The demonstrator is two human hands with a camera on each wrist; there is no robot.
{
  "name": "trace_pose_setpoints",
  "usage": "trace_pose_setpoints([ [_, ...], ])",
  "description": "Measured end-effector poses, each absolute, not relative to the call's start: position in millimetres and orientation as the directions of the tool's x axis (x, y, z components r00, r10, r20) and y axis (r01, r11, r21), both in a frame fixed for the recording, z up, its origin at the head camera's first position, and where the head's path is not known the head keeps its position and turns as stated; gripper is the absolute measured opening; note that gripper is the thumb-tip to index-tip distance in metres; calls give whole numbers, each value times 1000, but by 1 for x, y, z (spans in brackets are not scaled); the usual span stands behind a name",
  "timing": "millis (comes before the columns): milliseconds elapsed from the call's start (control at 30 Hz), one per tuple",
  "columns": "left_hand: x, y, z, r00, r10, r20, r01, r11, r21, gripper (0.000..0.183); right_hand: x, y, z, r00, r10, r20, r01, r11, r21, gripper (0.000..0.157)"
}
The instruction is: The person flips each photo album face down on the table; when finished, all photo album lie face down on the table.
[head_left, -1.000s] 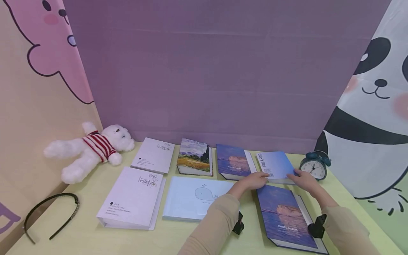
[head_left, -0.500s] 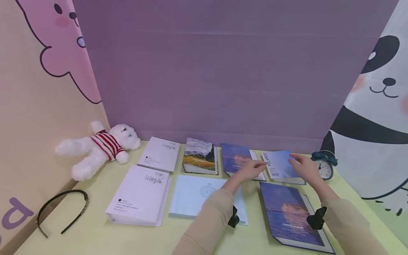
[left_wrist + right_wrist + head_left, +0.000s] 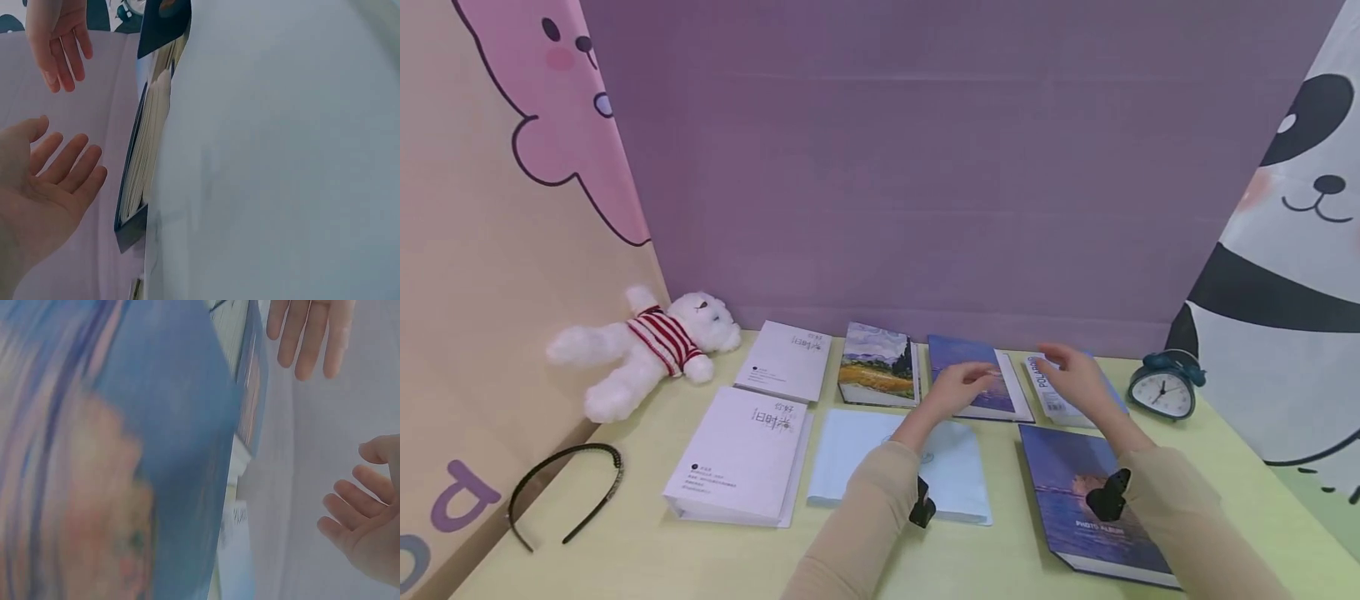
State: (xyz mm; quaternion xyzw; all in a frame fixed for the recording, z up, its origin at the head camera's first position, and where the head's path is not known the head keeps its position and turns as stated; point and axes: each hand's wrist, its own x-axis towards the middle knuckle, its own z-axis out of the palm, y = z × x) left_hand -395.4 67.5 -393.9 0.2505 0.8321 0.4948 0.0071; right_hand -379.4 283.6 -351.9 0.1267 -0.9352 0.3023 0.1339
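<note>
My left hand (image 3: 955,390) hovers over the small sunset-painting photo album (image 3: 953,354) in the back row, holding nothing, fingers relaxed. The right hand (image 3: 1075,379) is raised over the blue Polaroid album (image 3: 1051,404), hiding part of its cover. In the left wrist view both palms face each other, apart: the left hand (image 3: 56,194) below, the right hand (image 3: 59,40) above. A large sunset photo album (image 3: 1063,479) lies under my right forearm. Beneath the left forearm is a pale blue album (image 3: 958,479), its whale drawing mostly covered.
A landscape-painting album (image 3: 876,367) stands in the back row beside a small white album (image 3: 782,362). A larger white album (image 3: 733,467) lies in front. Left are a white plush bear (image 3: 662,342) and a black headband (image 3: 613,467); right, a dark green alarm clock (image 3: 1163,392).
Both hands have come off the Polaroid album, lifted and moved left. That album stays on the table. The head view has turned slightly, so the table's things appear farther right.
</note>
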Motion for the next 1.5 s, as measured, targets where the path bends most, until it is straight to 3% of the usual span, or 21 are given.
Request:
trace_pose_setpoints([
  [433, -401, 26, -398, -926, 332, 182, 310, 391, 867, 39, -379, 240, -352, -931, -191, 311, -352, 696, -626, 47],
  [733, -401, 9, -405, -927, 357, 112, 273, 440, 855, 43, -384, 219, -363, -920, -211, 329, -382, 671, -636, 45],
  [1000, -403, 5, -409, -931, 361, 51, 228, 467, 854, 50, -384, 200, -379, -932, -249, 263, -362, 656, -662, 50],
  [1167, -401, 3, -409, -932, 362, 13, 197, 474, 858, 53, -384, 197, -387, -926, -309, 220, -376, 681, -629, 49],
  [1500, -396, 1, -406, -926, 378, -16, 184, 484, 856, 54, -384, 201, -398, -923, -357, 142, -377, 772, -511, 63],
])
